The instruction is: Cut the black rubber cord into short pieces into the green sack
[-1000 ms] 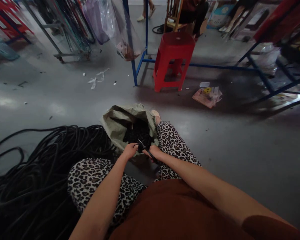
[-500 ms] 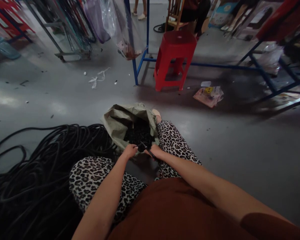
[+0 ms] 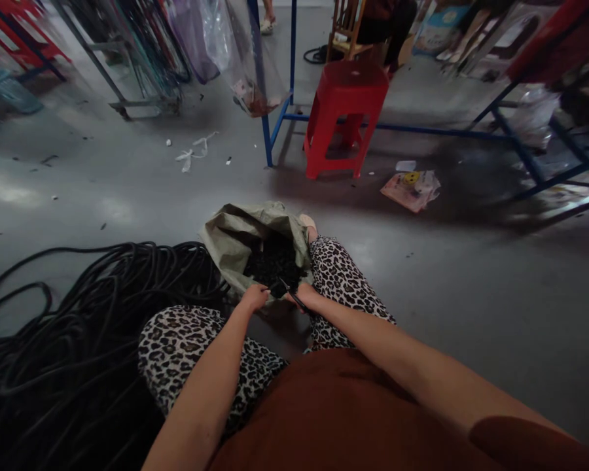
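The scissors [image 3: 297,299], dark-handled with a slim, pale metal blade, are over the near rim of a sack, gripped in the person's right hand [image 3: 308,297]; their points slant up and leftward. The left hand [image 3: 256,297] is level with them, just beside, its fingers drawn together; whether they pinch a dark bit cannot be told. The sack [image 3: 226,245], a dull grey-green sheet stiffly creased, gapes around a heap of small black pieces [image 3: 275,258], too dark to tell apart singly. To the left sprawl smooth, round black cords [image 3: 103,288] in loose loops, sinking into shadow and cut off by the frame edge.

Leopard-print trousers [image 3: 186,340] flank the sack, below which a plain rust-brown top [image 3: 348,405] fills the foreground. The grey floor [image 3: 446,288] has a soft sheen and scattered scraps, among them a crumpled pinkish packet [image 3: 407,190]. Beyond, a red plastic stool [image 3: 346,78] stands by a blue metal frame [image 3: 422,131] near hanging clear bags [image 3: 250,78]; seated and standing people are cropped at the top, the edges blurred.
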The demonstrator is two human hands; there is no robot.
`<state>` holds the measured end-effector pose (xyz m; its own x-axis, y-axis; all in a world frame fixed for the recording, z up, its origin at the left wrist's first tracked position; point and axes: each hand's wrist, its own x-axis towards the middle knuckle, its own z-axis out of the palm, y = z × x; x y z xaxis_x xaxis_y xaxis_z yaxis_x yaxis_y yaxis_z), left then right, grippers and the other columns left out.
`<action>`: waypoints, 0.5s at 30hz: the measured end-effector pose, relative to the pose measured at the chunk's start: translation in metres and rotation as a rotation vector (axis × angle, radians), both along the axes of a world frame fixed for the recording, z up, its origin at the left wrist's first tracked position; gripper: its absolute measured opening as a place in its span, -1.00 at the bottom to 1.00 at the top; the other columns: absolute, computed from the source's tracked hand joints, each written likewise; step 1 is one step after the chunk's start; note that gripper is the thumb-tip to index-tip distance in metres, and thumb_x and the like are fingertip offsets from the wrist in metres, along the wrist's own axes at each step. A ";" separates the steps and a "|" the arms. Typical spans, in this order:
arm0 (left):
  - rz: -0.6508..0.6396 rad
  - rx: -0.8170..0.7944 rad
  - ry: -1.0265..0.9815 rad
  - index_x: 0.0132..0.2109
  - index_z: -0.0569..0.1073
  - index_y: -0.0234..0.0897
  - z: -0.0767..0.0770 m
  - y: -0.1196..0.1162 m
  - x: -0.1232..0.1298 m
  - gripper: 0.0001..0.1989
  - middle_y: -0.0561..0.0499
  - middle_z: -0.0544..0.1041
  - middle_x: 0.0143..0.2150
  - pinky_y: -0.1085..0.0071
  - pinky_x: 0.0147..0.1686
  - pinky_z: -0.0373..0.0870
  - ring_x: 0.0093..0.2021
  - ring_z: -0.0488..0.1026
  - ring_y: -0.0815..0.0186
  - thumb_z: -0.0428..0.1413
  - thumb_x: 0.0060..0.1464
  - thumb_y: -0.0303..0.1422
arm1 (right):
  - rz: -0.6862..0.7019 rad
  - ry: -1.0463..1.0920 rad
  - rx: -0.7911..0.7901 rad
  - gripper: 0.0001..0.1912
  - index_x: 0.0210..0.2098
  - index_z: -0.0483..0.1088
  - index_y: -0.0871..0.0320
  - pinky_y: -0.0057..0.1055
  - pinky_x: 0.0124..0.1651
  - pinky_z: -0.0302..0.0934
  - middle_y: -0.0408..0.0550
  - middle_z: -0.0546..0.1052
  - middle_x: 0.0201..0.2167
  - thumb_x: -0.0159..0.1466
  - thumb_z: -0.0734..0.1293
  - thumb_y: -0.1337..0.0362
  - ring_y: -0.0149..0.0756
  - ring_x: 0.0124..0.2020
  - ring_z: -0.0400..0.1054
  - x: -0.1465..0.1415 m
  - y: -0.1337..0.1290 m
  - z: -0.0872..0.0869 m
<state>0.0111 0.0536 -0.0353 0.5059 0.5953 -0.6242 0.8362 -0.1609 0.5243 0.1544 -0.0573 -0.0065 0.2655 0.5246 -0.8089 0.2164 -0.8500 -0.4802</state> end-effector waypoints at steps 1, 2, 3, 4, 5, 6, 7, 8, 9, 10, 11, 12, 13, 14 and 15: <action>0.010 0.010 -0.009 -0.43 0.51 -0.34 -0.001 0.001 0.000 -0.81 0.02 0.44 -0.59 0.52 -0.50 0.21 -0.53 0.34 0.40 0.02 -0.02 -0.40 | -0.016 0.007 0.014 -0.71 -0.54 0.38 0.24 -0.42 -0.64 0.27 -0.03 0.41 -0.68 0.07 0.35 0.11 -0.28 -0.68 0.33 0.000 0.000 0.000; 0.021 0.022 -0.019 -0.40 0.52 -0.34 -0.002 0.002 -0.001 -0.81 0.01 0.46 -0.56 0.53 -0.49 0.21 -0.52 0.35 0.40 0.02 -0.01 -0.39 | -0.025 0.016 0.032 -0.69 -0.53 0.38 0.23 -0.42 -0.64 0.27 -0.04 0.41 -0.67 0.07 0.35 0.07 -0.29 -0.68 0.33 0.001 -0.001 0.001; 0.034 0.037 -0.028 -0.35 0.53 -0.35 -0.003 0.004 -0.001 -0.79 0.00 0.48 -0.53 0.53 -0.48 0.23 -0.51 0.36 0.41 0.01 0.01 -0.39 | -0.030 0.023 0.048 -0.66 -0.51 0.38 0.23 -0.43 -0.63 0.27 -0.06 0.40 -0.68 0.07 0.34 0.03 -0.30 -0.68 0.32 0.001 -0.001 0.001; 0.047 0.053 -0.038 -0.30 0.53 -0.36 -0.004 0.005 -0.001 -0.78 -0.01 0.49 -0.50 0.53 -0.46 0.24 -0.50 0.37 0.41 0.00 0.02 -0.38 | -0.029 0.031 0.056 -0.62 -0.48 0.38 0.23 -0.44 -0.63 0.27 -0.07 0.39 -0.68 0.07 0.33 -0.01 -0.31 -0.68 0.32 0.001 -0.001 0.001; 0.061 0.067 -0.049 -0.25 0.52 -0.37 -0.005 0.007 -0.001 -0.76 -0.01 0.50 -0.48 0.53 -0.44 0.25 -0.49 0.38 0.41 -0.01 0.03 -0.38 | -0.023 0.041 0.052 -0.58 -0.46 0.38 0.23 -0.44 -0.63 0.28 -0.08 0.38 -0.69 0.07 0.32 -0.06 -0.31 -0.68 0.32 0.001 -0.001 0.002; 0.076 0.080 -0.059 -0.21 0.51 -0.37 -0.006 0.008 -0.001 -0.74 -0.02 0.51 -0.46 0.52 -0.42 0.26 -0.48 0.39 0.41 -0.01 0.04 -0.37 | -0.018 0.056 0.043 -0.54 -0.42 0.38 0.24 -0.45 -0.62 0.28 -0.09 0.36 -0.70 0.07 0.30 -0.10 -0.31 -0.68 0.32 0.001 -0.002 0.002; 0.093 0.091 -0.069 -0.18 0.51 -0.38 -0.006 0.010 -0.001 -0.73 -0.03 0.52 -0.44 0.52 -0.41 0.27 -0.47 0.40 0.40 -0.01 0.05 -0.37 | -0.014 0.080 0.031 -0.50 -0.39 0.37 0.25 -0.45 -0.62 0.28 -0.09 0.36 -0.71 0.07 0.28 -0.14 -0.31 -0.68 0.31 0.001 -0.002 0.002; 0.111 0.101 -0.080 -0.15 0.50 -0.38 -0.006 0.011 -0.001 -0.72 -0.04 0.52 -0.42 0.51 -0.40 0.28 -0.45 0.40 0.40 -0.01 0.05 -0.37 | -0.006 0.109 0.020 -0.45 -0.36 0.37 0.26 -0.45 -0.63 0.27 -0.09 0.35 -0.71 0.07 0.27 -0.17 -0.31 -0.69 0.31 0.000 -0.002 0.002; 0.128 0.107 -0.092 -0.14 0.49 -0.38 -0.006 0.012 -0.001 -0.72 -0.04 0.53 -0.41 0.51 -0.39 0.29 -0.44 0.41 0.39 0.00 0.05 -0.37 | 0.006 0.138 0.018 -0.42 -0.35 0.36 0.28 -0.45 -0.63 0.27 -0.09 0.35 -0.71 0.07 0.26 -0.19 -0.31 -0.70 0.31 0.000 -0.002 0.002; 0.142 0.111 -0.104 -0.13 0.49 -0.38 -0.007 0.012 -0.001 -0.72 -0.04 0.53 -0.40 0.51 -0.39 0.29 -0.43 0.42 0.39 0.00 0.05 -0.37 | 0.021 0.160 0.024 -0.40 -0.35 0.36 0.30 -0.45 -0.64 0.27 -0.08 0.35 -0.71 0.06 0.26 -0.20 -0.32 -0.70 0.31 0.000 -0.002 0.002; 0.153 0.112 -0.117 -0.14 0.49 -0.38 -0.007 0.012 0.000 -0.72 -0.04 0.53 -0.40 0.51 -0.39 0.29 -0.43 0.42 0.39 0.00 0.05 -0.36 | 0.038 0.169 0.030 -0.39 -0.36 0.36 0.31 -0.46 -0.64 0.27 -0.08 0.36 -0.71 0.05 0.26 -0.21 -0.32 -0.71 0.30 -0.001 -0.002 0.002; 0.158 0.109 -0.132 -0.14 0.49 -0.38 -0.007 0.011 0.000 -0.72 -0.04 0.53 -0.40 0.51 -0.40 0.29 -0.43 0.42 0.39 0.00 0.05 -0.36 | 0.055 0.168 0.034 -0.38 -0.36 0.35 0.31 -0.46 -0.64 0.27 -0.07 0.36 -0.71 0.05 0.26 -0.21 -0.33 -0.71 0.30 -0.001 -0.002 0.002; 0.158 0.103 -0.147 -0.15 0.49 -0.38 -0.007 0.011 0.000 -0.72 -0.03 0.52 -0.40 0.52 -0.41 0.29 -0.44 0.41 0.40 0.00 0.05 -0.35 | 0.070 0.162 0.034 -0.38 -0.36 0.35 0.32 -0.46 -0.64 0.27 -0.07 0.36 -0.71 0.05 0.26 -0.22 -0.34 -0.72 0.30 -0.001 -0.001 0.002; 0.156 0.092 -0.160 -0.16 0.49 -0.38 -0.007 0.010 0.000 -0.72 -0.03 0.52 -0.41 0.52 -0.42 0.29 -0.46 0.41 0.41 -0.01 0.06 -0.35 | 0.081 0.158 0.033 -0.37 -0.35 0.35 0.32 -0.46 -0.64 0.27 -0.08 0.36 -0.70 0.05 0.26 -0.22 -0.35 -0.72 0.29 -0.001 -0.001 0.002; 0.153 0.080 -0.172 -0.16 0.49 -0.38 -0.007 0.009 0.000 -0.72 -0.02 0.52 -0.42 0.52 -0.43 0.29 -0.48 0.40 0.42 -0.01 0.06 -0.35 | 0.090 0.155 0.033 -0.37 -0.34 0.34 0.32 -0.46 -0.64 0.27 -0.08 0.36 -0.71 0.05 0.26 -0.22 -0.35 -0.72 0.29 -0.001 -0.001 0.003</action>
